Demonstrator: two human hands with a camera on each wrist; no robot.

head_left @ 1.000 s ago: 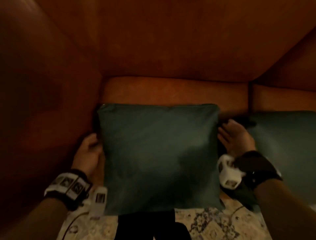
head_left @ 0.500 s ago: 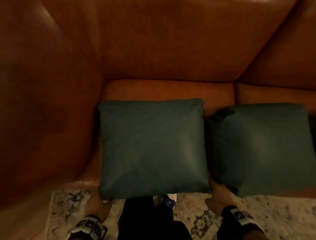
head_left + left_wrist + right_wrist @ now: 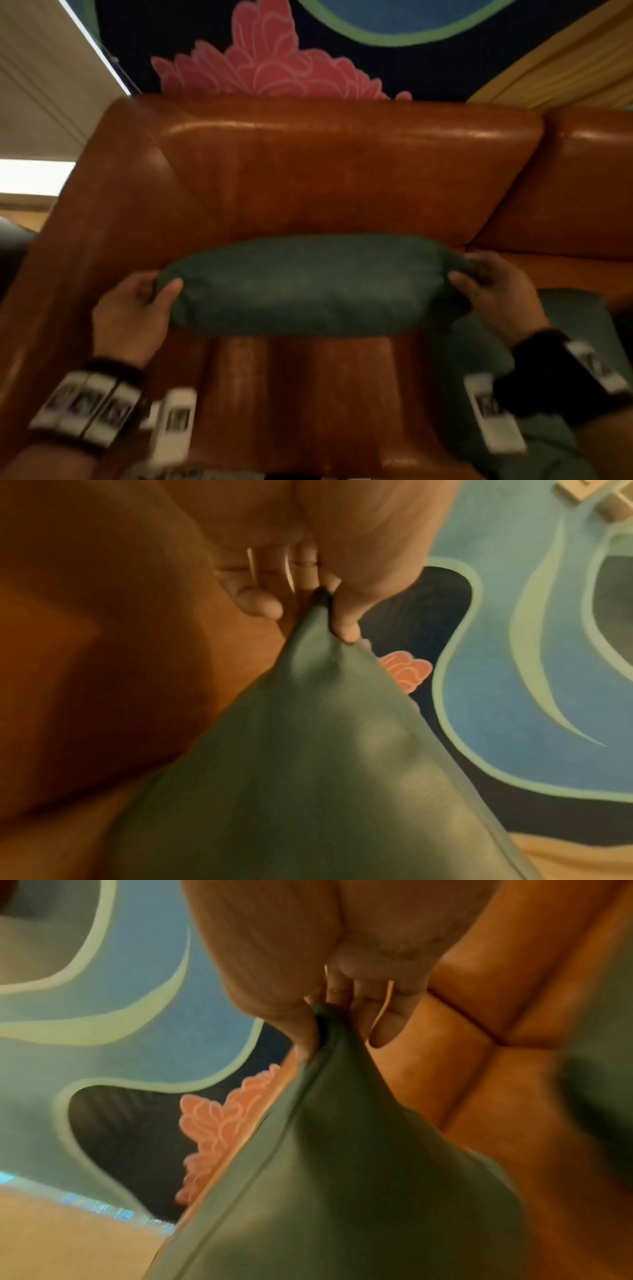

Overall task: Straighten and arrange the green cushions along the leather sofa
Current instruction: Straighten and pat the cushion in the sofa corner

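From the head camera, a square dark-green fabric cushion (image 3: 315,284) is held off the seat, seen edge-on as a plump oval in front of the backrest of the glossy tan leather sofa (image 3: 342,171). The left hand (image 3: 126,318) pinches its corner at nine o'clock and the right hand (image 3: 496,294) its corner at three o'clock; each grip is closed on cloth, thumb toward the camera. A second green cushion (image 3: 575,315) lies on the seat at four o'clock, partly behind the right wrist. Above the sofa at twelve o'clock hangs a painted wall mural (image 3: 274,68) with a pink bloom and blue shapes.

The left wrist camera shows thumb and fingers (image 3: 346,626) nipping the corner tip, with the cloth puckering into folds below them.

The right wrist camera shows the same pinch; a sewn seam runs down the cushion's edge.

The cushion looks light, soft and squashy, with a smooth matte cover that may slip. Corner holds suit shaking it square; for placing, I would judge a hold on the side edges steadier against sliding on the slick leather.
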